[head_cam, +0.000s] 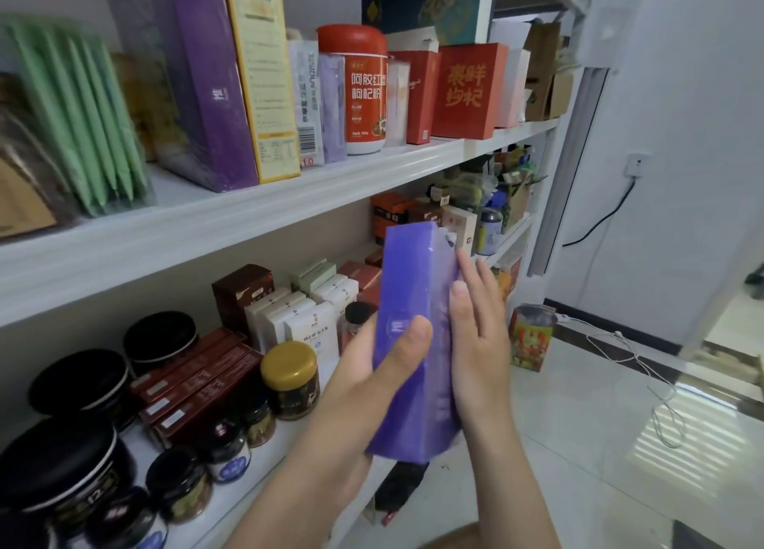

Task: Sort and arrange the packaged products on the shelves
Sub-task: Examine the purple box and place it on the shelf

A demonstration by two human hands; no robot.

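Grips the purple box [407, 283] from the left with the left hand [364, 387], thumb laid across its front face. Presses the right hand [479, 341] flat against the box's right side, fingers straight and pointing up. Reaches up with both bare forearms from the lower edge.

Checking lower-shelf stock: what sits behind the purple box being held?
Left of the purple box, a black-capped jar and red cartons peek out on the lower shelf; whatever stands directly behind it is covered.

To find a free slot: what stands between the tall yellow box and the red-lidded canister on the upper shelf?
Head view: a white barcoded pouch and a pale purple pack, both upright.
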